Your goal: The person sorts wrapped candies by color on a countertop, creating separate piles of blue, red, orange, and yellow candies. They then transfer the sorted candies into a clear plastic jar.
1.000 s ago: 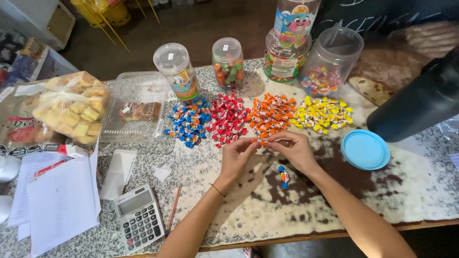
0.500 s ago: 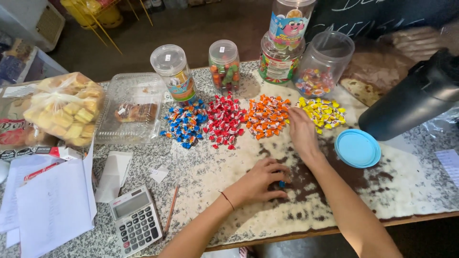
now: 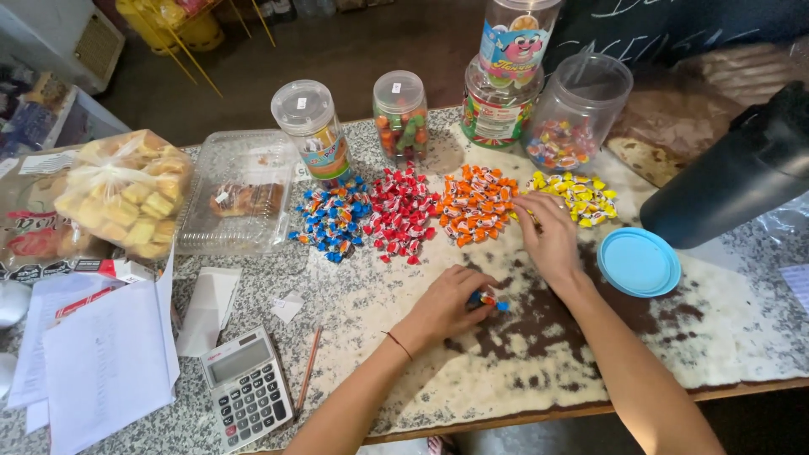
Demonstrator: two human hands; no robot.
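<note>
Four piles of wrapped candies lie sorted by colour on the counter: blue (image 3: 333, 221), red (image 3: 402, 212), orange (image 3: 476, 202) and yellow (image 3: 575, 195). My left hand (image 3: 444, 305) rests near the front of the counter with its fingers closed on a blue wrapped candy (image 3: 488, 300). My right hand (image 3: 549, 236) lies flat between the orange and yellow piles, fingertips at their near edge; whether it holds anything is hidden.
Several candy jars stand behind the piles; one open jar (image 3: 575, 114) has its blue lid (image 3: 638, 262) lying to my right. A dark bottle (image 3: 731, 177) leans at the right. A clear pastry box (image 3: 238, 192), bagged snacks (image 3: 122, 195), papers (image 3: 101, 358), calculator (image 3: 248, 388) and pencil (image 3: 308, 368) fill the left.
My left hand dropped from the piles toward the front and took hold of the lone blue candy. My right hand slid right, to between the orange and yellow piles.
</note>
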